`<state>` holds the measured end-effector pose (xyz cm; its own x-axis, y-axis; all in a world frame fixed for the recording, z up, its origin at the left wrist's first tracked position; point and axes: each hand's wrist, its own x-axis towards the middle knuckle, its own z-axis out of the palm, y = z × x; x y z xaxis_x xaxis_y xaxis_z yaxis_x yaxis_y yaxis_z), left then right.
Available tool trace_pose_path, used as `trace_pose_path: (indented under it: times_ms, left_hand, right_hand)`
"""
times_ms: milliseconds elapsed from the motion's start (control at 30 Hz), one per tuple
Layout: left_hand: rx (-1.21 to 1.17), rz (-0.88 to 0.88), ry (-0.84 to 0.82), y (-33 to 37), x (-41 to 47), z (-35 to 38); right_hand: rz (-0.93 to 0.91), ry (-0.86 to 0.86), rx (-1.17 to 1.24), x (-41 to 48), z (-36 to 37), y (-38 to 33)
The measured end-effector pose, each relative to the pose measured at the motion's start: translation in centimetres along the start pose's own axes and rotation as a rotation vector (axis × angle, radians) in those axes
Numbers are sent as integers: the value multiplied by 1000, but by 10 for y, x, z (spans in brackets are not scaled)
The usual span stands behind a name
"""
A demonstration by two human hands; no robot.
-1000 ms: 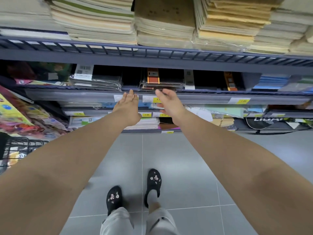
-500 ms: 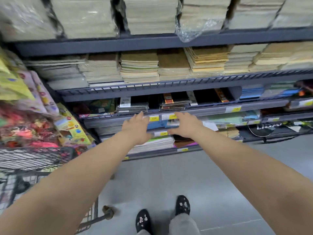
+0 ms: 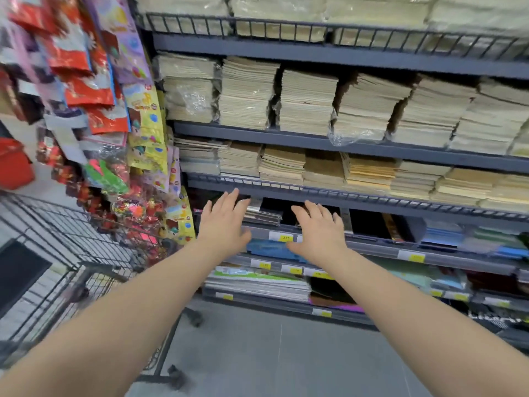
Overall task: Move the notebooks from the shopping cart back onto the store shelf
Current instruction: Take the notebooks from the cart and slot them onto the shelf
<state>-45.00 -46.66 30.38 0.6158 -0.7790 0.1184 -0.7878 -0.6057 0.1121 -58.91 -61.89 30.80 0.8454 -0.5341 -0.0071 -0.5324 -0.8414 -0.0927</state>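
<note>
the person stands in front of the store shelf (image 3: 286, 140) with both arms stretched out. the left hand (image 3: 224, 224) and the right hand (image 3: 319, 232) are both flat, with fingers straight and spread, and they hold nothing. they hover side by side in front of a low row with dark wrapped packs and a yellow price tag (image 3: 282, 237) (the tag sits between the two hands). the notebooks (image 3: 249, 96) lie in tall stacks on the rows above. the shopping cart (image 3: 97, 270) is on the left, beside bright hanging packets (image 3: 94, 81). i cannot tell what is in the cart.
</note>
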Motion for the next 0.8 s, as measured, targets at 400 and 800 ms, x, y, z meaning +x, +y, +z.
trace_pose_path:
  times_ms: [400, 800]
  left_hand:
    - [-24, -410, 82, -79, -154, -18]
    - [20, -585, 31, -259, -241, -17]
  right_hand:
    - [-325, 9, 79, -27, 22, -115]
    - [-455, -55, 97, -9, 81, -314]
